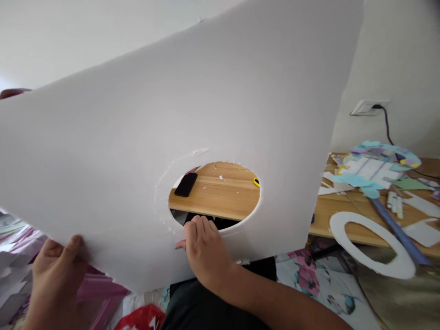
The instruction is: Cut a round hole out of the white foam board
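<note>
A large white foam board (240, 101) is held up at a slant in front of me. It has an oval hole in its lower middle, with a scored curved line beside the hole's left rim. My left hand (60, 266) pinches the board's lower left edge, thumb on the near face. At the bottom rim of the hole, my right hand (204, 243) has its fingers hooked over the edge, gripping the board there. Through the hole a black phone (186, 184) and part of a yellow tool (256, 182) show on the tabletop.
A wooden table (323, 213) stands behind the board. On its right lie a white oval ring (374, 268) overhanging the edge, a blue-purple stick (395, 229), a pastel paper craft (381, 160) and paper scraps. A plugged-in cable (387, 121) hangs from a wall socket (364, 108).
</note>
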Action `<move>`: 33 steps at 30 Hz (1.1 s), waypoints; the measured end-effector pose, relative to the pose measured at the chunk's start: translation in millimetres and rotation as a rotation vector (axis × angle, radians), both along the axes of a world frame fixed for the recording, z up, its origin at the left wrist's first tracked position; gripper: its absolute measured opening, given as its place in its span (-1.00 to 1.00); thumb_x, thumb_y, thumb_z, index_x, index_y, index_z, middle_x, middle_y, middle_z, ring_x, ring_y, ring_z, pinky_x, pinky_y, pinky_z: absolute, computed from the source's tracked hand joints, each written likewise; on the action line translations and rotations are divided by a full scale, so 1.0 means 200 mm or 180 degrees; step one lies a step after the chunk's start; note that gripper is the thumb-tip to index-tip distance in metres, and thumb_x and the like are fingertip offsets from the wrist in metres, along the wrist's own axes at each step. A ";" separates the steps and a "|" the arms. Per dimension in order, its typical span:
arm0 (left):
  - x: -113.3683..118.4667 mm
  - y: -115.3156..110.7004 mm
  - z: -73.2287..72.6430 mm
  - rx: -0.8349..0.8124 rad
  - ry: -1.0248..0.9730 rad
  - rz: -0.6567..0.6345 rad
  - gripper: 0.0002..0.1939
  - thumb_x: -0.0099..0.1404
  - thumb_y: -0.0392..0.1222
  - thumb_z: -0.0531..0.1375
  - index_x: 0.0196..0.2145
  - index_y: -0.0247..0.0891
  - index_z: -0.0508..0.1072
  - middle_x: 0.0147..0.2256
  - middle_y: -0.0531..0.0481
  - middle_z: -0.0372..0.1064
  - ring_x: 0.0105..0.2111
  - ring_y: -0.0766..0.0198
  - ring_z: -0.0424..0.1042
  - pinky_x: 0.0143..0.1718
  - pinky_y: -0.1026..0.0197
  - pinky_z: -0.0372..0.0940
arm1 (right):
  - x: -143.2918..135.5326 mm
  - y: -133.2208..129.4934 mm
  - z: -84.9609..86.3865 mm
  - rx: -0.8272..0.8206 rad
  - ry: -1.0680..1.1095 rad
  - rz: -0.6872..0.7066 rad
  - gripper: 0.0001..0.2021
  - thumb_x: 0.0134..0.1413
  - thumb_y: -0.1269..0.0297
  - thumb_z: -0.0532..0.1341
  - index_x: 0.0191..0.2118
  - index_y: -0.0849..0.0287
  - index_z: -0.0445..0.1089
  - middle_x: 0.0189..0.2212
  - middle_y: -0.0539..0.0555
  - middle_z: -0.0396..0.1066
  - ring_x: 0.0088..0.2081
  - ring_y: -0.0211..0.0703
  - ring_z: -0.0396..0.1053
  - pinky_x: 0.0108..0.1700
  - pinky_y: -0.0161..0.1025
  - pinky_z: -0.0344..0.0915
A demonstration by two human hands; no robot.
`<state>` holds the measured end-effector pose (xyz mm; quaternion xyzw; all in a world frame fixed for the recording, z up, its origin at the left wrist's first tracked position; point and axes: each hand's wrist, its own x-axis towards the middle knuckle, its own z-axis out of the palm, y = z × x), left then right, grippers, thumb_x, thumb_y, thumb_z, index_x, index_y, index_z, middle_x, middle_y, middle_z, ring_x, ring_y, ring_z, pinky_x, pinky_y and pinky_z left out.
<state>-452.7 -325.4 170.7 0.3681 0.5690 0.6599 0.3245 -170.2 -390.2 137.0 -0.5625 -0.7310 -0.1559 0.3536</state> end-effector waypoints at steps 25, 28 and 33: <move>0.08 0.02 -0.02 0.0260 -0.0429 -0.0375 -0.33 -0.26 -0.02 0.58 -0.17 -0.26 0.53 -0.26 0.03 0.56 -0.37 0.32 0.49 -0.30 0.34 0.45 | 0.16 0.07 -0.03 -0.0478 0.0298 0.0205 -0.80 0.21 0.23 0.29 -0.21 0.21 0.29 -0.32 0.07 0.37 -0.28 -0.08 0.31 -0.23 -0.17 0.25; 0.08 0.02 -0.03 0.0249 -0.0425 -0.0357 -0.32 -0.27 -0.01 0.58 -0.16 -0.25 0.53 -0.27 0.03 0.56 -0.38 0.33 0.48 -0.32 0.35 0.45 | 0.22 0.07 0.01 -0.0750 0.0143 0.0349 -0.75 0.15 0.26 0.35 -0.14 0.20 0.32 -0.26 0.07 0.41 -0.23 -0.06 0.33 -0.19 -0.16 0.26; 0.06 0.04 -0.05 0.0188 -0.0433 -0.0350 -0.33 -0.24 0.00 0.57 -0.16 -0.25 0.53 -0.29 0.03 0.55 -0.39 0.33 0.47 -0.31 0.34 0.44 | 0.40 0.08 0.06 -0.1087 -0.0493 0.0357 -0.80 0.14 0.29 0.36 -0.24 0.18 0.33 -0.29 0.06 0.39 -0.23 -0.06 0.33 -0.21 -0.16 0.22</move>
